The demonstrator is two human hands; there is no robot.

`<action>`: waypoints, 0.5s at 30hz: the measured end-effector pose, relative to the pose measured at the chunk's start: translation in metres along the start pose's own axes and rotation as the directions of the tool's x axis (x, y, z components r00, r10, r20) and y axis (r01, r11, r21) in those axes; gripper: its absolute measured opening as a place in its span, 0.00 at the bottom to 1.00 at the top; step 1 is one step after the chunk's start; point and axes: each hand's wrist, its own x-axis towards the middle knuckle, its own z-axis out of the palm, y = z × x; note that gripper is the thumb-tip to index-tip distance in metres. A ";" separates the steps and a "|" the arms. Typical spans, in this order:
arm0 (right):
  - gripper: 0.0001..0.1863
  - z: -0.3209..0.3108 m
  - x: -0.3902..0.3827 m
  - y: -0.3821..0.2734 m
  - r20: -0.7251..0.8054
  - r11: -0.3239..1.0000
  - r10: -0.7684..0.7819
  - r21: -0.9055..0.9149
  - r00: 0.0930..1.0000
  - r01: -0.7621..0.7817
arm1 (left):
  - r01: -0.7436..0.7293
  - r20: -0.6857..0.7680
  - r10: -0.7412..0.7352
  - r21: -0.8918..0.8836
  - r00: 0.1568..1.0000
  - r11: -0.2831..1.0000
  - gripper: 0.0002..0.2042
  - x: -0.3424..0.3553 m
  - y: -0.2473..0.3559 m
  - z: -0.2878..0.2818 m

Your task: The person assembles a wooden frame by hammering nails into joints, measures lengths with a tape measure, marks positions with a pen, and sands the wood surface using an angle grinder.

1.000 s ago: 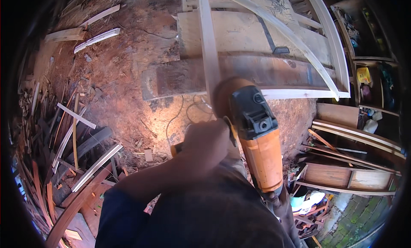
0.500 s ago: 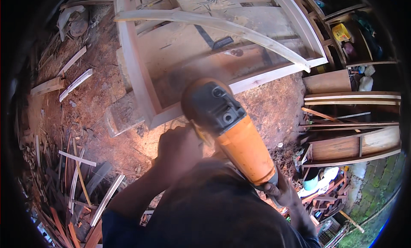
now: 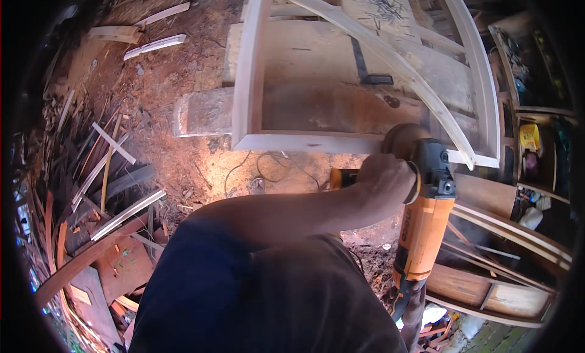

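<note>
An orange and black angle grinder (image 3: 423,231) stretches from near my body up to the pale wooden frame (image 3: 304,141). Its blurred round disc (image 3: 402,138) is at the frame's near rail, towards the right corner; whether it touches the wood is hard to tell. My left hand (image 3: 390,175) is closed round the side handle, whose black and yellow end (image 3: 342,178) sticks out to the left. At the grinder's rear end, my right hand (image 3: 415,299) grips the body, its fingers partly hidden. A pale strip of wood (image 3: 390,54) lies slantwise across the frame.
Boards (image 3: 292,48) under the frame carry a dark metal square (image 3: 375,80) and a heap of nails (image 3: 384,8). A cable (image 3: 262,170) loops on the dusty ground. Scrap wood (image 3: 116,170) piles up at left; wooden shelving (image 3: 542,115) stands at right.
The grinder has moved right along the near rail and turned more upright, both hands with it. My left arm now reaches across my body. The view has shifted and turned as well.
</note>
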 end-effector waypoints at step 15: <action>0.44 0.238 0.085 -0.056 0.443 0.925 -0.082 -0.299 0.893 0.233 | 0.517 0.091 -0.510 -0.227 0.855 0.825 0.11 -0.222 -0.124 -0.063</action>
